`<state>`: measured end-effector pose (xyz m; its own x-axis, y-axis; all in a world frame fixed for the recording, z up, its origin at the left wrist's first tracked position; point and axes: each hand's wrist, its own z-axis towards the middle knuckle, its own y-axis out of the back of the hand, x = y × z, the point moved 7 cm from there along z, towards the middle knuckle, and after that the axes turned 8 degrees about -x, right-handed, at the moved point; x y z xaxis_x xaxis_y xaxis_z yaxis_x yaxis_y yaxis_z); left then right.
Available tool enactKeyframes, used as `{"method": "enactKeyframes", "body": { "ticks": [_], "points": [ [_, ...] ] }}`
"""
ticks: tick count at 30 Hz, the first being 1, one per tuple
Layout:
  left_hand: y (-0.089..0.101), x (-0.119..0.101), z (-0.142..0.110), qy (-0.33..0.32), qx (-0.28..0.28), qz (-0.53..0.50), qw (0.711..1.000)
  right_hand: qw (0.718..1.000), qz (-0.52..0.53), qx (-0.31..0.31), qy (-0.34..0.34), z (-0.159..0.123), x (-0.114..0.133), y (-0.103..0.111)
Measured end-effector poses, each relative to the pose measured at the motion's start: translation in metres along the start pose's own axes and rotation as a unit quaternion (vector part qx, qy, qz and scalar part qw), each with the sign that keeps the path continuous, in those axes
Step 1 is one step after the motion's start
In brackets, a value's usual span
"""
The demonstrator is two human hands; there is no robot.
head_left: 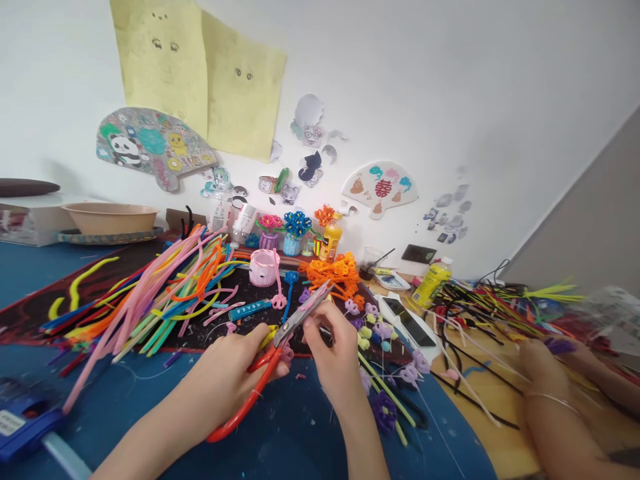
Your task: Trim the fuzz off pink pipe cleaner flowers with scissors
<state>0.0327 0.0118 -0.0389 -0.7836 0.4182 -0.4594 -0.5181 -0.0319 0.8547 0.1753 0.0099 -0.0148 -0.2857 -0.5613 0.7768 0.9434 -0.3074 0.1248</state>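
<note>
We grip red-handled scissors (286, 327) in left fingers (258, 335); right fingers (313, 335) curl by blades (306, 309), pinch unclear; keep skin off edges.

A plain white wall (430, 80) rises ahead of me, turning grey at the far right. Two yellow paper sheets with drawn eyes (170, 67) hang high on its left side. Below them I see a grey fan-shaped panel with a panda (150, 143); further right, a white fan-shaped panel with red lettering (367, 183). Small cut-out stickers (313, 137) dot the wall between. The light is soft.
</note>
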Motion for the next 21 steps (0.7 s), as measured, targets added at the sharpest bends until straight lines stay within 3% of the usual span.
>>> {"method": "enactKeyframes", "body": {
  "ticks": [8, 21],
  "points": [
    [-0.0011, 0.0014, -0.0019, 0.005, -0.010, 0.049, 0.999, 1.000, 0.003, 0.009, 0.013, -0.0019, 0.0042, -0.0011],
    [-0.0023, 0.0034, 0.0004, 0.018, 0.027, 0.010, 0.999, 1.000, -0.010, 0.013, 0.013, -0.0029, 0.0045, -0.0023]
  ]
}}
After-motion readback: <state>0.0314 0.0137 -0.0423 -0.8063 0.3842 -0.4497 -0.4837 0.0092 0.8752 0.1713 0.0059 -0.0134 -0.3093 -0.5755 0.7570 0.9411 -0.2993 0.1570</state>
